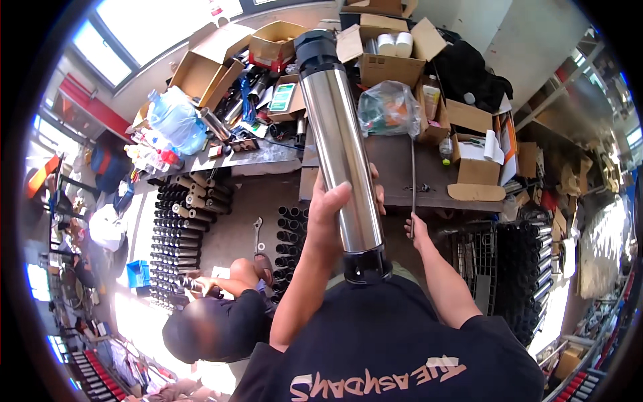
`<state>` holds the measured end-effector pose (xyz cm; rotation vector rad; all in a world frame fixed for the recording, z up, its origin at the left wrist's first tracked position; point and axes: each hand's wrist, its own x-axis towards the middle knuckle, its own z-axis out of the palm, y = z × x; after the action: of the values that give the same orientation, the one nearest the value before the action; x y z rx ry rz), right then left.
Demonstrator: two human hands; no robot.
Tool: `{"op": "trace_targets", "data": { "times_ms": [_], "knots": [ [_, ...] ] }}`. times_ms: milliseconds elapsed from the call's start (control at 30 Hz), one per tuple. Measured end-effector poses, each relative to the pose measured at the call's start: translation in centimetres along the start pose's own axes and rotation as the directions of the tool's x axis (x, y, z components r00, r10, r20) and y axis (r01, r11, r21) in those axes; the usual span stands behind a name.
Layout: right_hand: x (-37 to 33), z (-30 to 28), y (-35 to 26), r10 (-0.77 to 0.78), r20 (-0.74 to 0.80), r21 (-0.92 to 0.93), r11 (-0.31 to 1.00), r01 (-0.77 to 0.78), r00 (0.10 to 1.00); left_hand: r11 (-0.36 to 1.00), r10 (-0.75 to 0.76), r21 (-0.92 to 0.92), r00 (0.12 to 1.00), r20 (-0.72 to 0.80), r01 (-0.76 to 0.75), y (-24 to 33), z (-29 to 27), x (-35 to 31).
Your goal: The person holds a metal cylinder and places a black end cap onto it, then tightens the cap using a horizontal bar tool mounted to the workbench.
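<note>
My left hand (329, 208) is wrapped around a long polished metal cylinder (345, 154), its thumb lying across the front. The cylinder stands tilted before my chest. A black ridged cap (315, 48) tops its far end, and a black collar (367, 264) sits at the near end by my shirt. To the right, my right hand (417, 229) is closed around the lower end of a thin metal rod (413, 175). The rod points away from me, over the front edge of the dark workbench (388, 164), apart from the cylinder.
Cardboard boxes (392, 67), a clear plastic bag (390, 108) and a large blue-tinted bottle (175, 120) crowd the bench. At lower left a co-worker (221, 321) crouches beside stacked dark tubes (175, 234). A wrench (258, 234) lies on the floor. More tubes (526, 281) are stacked at right.
</note>
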<state>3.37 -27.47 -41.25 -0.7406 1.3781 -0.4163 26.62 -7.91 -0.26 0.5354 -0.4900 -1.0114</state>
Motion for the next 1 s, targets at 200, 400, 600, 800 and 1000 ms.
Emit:
{"op": "trace_targets", "data": {
  "times_ms": [200,400,600,800,1000],
  "knots": [
    [-2.3,-2.5,5.0,0.008,0.065,-0.147,0.989,0.002,0.998,1.000,-0.007,-0.028,0.999,0.042,0.008,-0.1,-0.9,-1.6],
    [-5.4,-8.9,10.6,-0.107,-0.210,-0.434,0.901,0.005,0.972,0.928,-0.021,-0.357,0.975,0.222,0.101,-2.7,-3.3,-2.3],
    [-1.8,-15.0,15.6,-0.289,-0.161,-0.683,0.723,0.104,0.944,0.927,-0.077,-0.354,0.985,0.154,0.128,-2.2,-2.3,-2.3],
    [1.0,-6.8,7.1,-0.309,0.014,-0.290,0.909,0.300,0.951,0.946,-0.249,-0.218,0.969,-0.010,0.241,-1.5,-2.8,-2.0],
    [-0.8,-0.5,-1.6,0.153,0.182,-0.188,0.975,-0.119,0.971,0.937,-0.262,-0.264,0.960,-0.103,0.228,-2.6,-4.7,-3.1]
  ]
}}
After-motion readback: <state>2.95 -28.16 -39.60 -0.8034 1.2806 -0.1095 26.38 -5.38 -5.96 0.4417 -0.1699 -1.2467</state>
